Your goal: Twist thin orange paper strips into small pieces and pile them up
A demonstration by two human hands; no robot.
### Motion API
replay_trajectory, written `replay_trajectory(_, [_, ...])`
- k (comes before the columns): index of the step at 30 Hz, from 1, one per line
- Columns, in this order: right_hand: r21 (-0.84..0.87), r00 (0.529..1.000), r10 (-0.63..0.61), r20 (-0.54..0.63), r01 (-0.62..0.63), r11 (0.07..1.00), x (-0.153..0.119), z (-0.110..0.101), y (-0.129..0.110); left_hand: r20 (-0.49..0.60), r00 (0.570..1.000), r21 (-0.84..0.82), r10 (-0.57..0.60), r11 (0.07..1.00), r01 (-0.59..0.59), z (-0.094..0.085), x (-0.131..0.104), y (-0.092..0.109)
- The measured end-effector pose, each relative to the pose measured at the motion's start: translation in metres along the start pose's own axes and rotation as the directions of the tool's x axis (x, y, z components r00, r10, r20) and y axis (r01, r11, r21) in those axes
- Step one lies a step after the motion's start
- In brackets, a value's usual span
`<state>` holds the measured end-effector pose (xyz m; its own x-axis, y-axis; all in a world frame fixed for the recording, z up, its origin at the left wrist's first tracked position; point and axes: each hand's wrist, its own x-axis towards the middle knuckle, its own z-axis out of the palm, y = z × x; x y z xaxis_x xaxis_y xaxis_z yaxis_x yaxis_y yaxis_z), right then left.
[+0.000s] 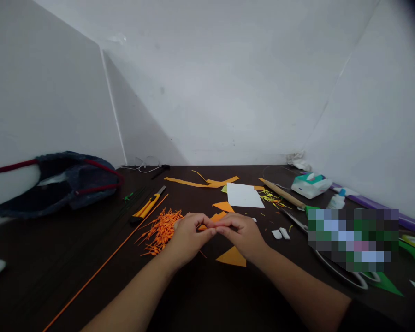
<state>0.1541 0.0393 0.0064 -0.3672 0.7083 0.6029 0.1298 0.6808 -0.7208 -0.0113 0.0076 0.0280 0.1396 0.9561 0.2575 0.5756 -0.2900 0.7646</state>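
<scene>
Orange pieces lie heaped just beside the left hand.

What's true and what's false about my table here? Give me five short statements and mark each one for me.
1. The fingertips of the left hand and the right hand are close together. True.
2. The yellow cutter lies to the right of the right hand. False: it lies to the left of the left hand.
3. The white sheet lies farther away than the fingertips. True.
4. The pile of small pieces beside the left hand is blue. False: it is orange.
5. The tissue pack is on the right side of the table. True.
</scene>
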Motion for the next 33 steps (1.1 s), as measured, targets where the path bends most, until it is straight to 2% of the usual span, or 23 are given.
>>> replay_trajectory(4, [-0.034,0.999,-0.045,0.021,0.046,0.998,0.001,-0.002,-0.002,0.224,0.974,-0.221,-0.023,0.973,0.074,-0.003,0.000,-0.006])
replay_trajectory(8, [-0.034,0.996,-0.049,0.078,0.052,0.998,0.002,-0.003,-0.003,0.291,0.956,-0.262,-0.031,0.959,0.111,-0.001,0.000,-0.007])
replay_trajectory(10, [-0.027,0.997,-0.035,0.071,0.037,0.999,0.002,-0.002,-0.002,0.259,0.965,-0.251,-0.032,0.963,0.099,0.000,0.000,-0.006])
replay_trajectory(12, [-0.036,0.998,-0.011,0.054,0.013,0.999,0.001,-0.002,0.000,0.176,0.984,-0.167,-0.028,0.984,0.058,0.001,0.000,-0.005])
replay_trajectory(15, [-0.074,0.998,0.024,0.050,-0.020,0.997,0.001,0.001,0.001,0.015,1.000,0.094,-0.010,0.996,0.008,0.002,0.001,-0.003])
replay_trajectory(19, [-0.133,0.996,0.076,0.056,-0.068,0.989,0.002,0.005,0.001,-0.159,0.986,0.379,0.060,0.925,0.005,0.005,0.000,0.000])
replay_trajectory(23, [-0.177,0.995,0.077,0.061,-0.065,0.982,0.002,0.004,0.001,-0.173,0.980,0.460,0.099,0.888,-0.008,0.007,-0.001,-0.002])
replay_trajectory(30, [-0.095,0.994,-0.014,0.112,0.024,0.995,0.000,-0.002,0.001,-0.151,0.985,0.411,0.083,0.911,-0.014,0.007,-0.001,-0.007])
replay_trajectory(33, [-0.109,0.990,-0.038,0.134,0.053,0.993,0.000,0.000,0.002,-0.151,0.985,0.398,0.083,0.917,-0.016,0.008,-0.001,-0.006])
